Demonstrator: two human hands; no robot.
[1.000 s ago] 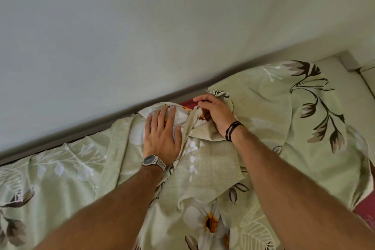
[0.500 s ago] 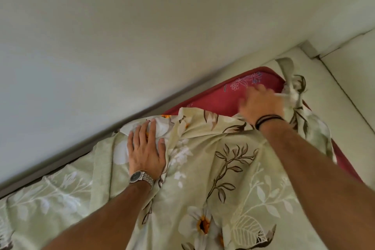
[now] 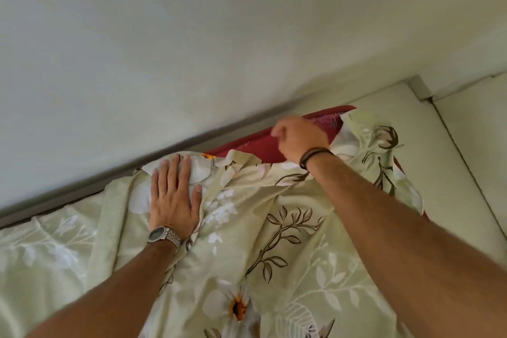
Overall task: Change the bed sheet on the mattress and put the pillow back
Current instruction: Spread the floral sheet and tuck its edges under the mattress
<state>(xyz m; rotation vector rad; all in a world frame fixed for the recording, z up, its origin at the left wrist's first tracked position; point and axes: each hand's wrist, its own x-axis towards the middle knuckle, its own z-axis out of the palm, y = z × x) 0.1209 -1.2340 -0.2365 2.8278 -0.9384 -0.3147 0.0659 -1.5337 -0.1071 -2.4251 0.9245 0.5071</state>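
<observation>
Right now the left hand [image 3: 174,199] lies flat, fingers straight and spread, pressing the green floral bed sheet [image 3: 274,255] down near the wall [image 3: 192,35]. Over at the far corner, the right hand [image 3: 297,138] is curled above the exposed red mattress [image 3: 258,144] by the sheet's bunched edge, though whether it actually grips cloth cannot be told. That sheet covers most of the mattress, wrinkled.

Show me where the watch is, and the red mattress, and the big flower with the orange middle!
watch [image 3: 157,233]: head view, on its dark round face, at the left wrist.
red mattress [image 3: 258,143]: head view, on the bare red strip by the wall.
big flower [image 3: 238,307]: head view, on its orange centre, printed on the sheet.
</observation>
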